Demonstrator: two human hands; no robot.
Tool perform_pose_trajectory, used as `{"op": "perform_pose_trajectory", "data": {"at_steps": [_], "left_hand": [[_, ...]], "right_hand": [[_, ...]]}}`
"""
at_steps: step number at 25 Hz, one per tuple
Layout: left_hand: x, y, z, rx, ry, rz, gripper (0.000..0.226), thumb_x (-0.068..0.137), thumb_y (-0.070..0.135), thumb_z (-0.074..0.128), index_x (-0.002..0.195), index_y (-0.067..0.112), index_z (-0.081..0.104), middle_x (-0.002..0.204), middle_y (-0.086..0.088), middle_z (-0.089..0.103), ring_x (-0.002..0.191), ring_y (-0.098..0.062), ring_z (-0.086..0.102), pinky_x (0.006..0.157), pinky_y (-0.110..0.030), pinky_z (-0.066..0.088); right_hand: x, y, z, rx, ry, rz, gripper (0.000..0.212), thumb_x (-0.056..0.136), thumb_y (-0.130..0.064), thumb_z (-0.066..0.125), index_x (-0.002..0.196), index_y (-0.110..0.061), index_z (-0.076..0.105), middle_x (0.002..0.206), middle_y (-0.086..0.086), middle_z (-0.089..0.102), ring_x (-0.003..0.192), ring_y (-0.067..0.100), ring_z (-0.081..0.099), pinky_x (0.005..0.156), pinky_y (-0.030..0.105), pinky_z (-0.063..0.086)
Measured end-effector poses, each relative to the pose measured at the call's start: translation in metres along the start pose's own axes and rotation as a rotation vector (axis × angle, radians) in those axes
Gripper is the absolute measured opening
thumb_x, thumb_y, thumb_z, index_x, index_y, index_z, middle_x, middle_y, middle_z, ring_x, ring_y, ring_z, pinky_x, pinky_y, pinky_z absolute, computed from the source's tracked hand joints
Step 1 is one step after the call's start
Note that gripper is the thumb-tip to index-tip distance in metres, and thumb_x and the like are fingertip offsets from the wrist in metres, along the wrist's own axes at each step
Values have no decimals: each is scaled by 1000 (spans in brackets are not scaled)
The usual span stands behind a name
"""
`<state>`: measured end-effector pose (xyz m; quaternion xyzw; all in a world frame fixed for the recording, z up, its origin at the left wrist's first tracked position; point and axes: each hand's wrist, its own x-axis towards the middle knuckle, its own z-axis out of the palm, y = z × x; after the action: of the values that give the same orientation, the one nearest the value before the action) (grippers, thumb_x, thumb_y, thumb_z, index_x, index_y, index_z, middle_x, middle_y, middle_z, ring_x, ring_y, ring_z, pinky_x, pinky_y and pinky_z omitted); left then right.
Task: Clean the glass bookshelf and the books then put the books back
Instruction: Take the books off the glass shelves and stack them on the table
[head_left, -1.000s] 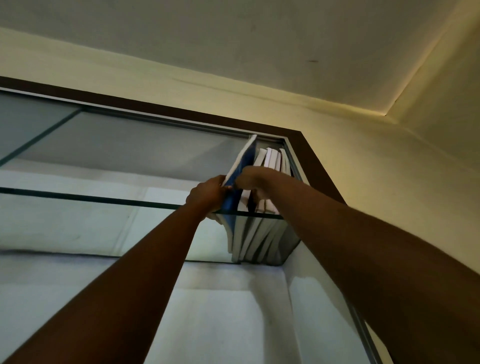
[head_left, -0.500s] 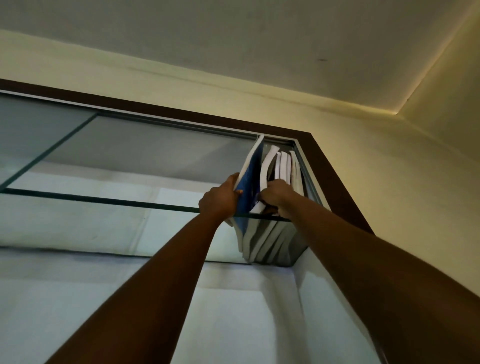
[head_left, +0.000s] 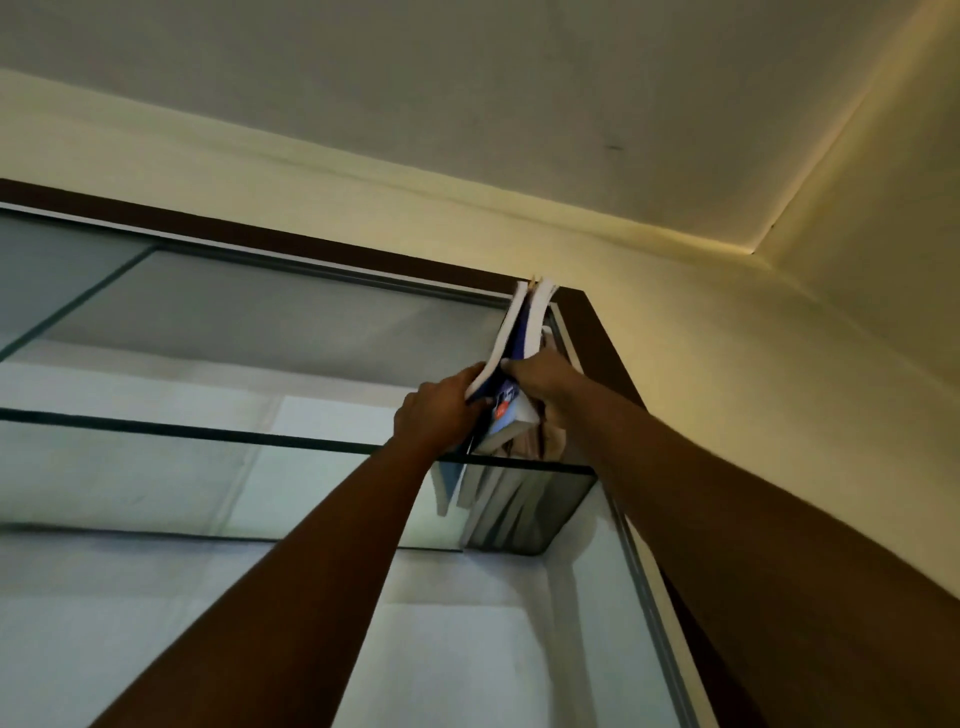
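**Head view.** We judge the chief hazard to be a drop. The blue book (head_left: 508, 356) is handled overhead at full reach, close to the front edge of the glass shelf (head_left: 208, 431). A slackened grip could let it slide off toward the person. A second hazard is the book's top corner, which stands level with the dark frame (head_left: 597, 338). If the book is pushed in hastily, the corner could catch there and the pages could buckle. Thirdly, the row of books (head_left: 506, 512) beside it leans, so a shove might tip the row against the side glass.

The left hand (head_left: 435, 415) has its fingers curled round the book's lower left edge. The right hand (head_left: 545, 378) clasps the right side, with its fingertips hidden behind.

The book stands tilted at the right end of the top shelf, just beside the row. Its foot shows through the pane from below, but we cannot tell whether it rests on the glass or hangs just above it. The cover is blue with a small printed patch. The page block is white and splays into two parts at the top, and we cannot tell whether this is one book or two. Dust cannot be judged in this dim light.
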<state>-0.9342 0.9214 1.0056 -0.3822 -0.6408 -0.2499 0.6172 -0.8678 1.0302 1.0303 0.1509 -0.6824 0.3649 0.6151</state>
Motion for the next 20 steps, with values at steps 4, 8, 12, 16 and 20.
{"op": "perform_pose_trajectory", "data": {"at_steps": [4, 8, 12, 16, 20], "left_hand": [[-12, 3, -3, 154, 75, 39, 49, 100, 38, 33, 147, 29, 23, 111, -16, 64, 96, -30, 62, 73, -28, 42], [-18, 33, -35, 72, 219, 142, 48, 99, 36, 37, 146, 26, 28, 111, -16, 65, 94, -31, 63, 79, -35, 49], [-48, 69, -52, 202, 248, 187, 47, 99, 36, 37, 145, 32, 29, 109, -21, 64, 96, -39, 59, 81, -40, 45], [-86, 89, -77, 100, 277, 207, 45, 97, 34, 43, 141, 26, 38, 115, -19, 64, 102, -40, 59, 85, -40, 44], [-134, 103, -86, 96, 145, 181, 43, 96, 39, 44, 139, 32, 41, 112, -12, 67, 100, -34, 61, 78, -30, 43]], "right_hand": [[-10, 15, -11, 134, 38, -46, 41, 94, -22, 53, 132, -9, 44, 126, 16, 56, 112, 32, 55, 99, 47, 44], [-30, 9, -30, 239, 82, -130, 45, 94, -20, 55, 136, -15, 42, 125, 11, 56, 110, 28, 56, 98, 42, 46], [-72, -10, -64, 327, 127, -218, 37, 94, -15, 54, 130, -12, 47, 118, 7, 59, 103, 23, 58, 92, 34, 47], [-126, -13, -88, 342, 148, -242, 41, 92, -20, 57, 132, -16, 48, 120, 8, 62, 105, 26, 60, 97, 44, 47], [-187, 4, -98, 479, 36, -87, 37, 92, -19, 58, 128, -15, 52, 116, 7, 65, 105, 26, 62, 98, 47, 47]]}}
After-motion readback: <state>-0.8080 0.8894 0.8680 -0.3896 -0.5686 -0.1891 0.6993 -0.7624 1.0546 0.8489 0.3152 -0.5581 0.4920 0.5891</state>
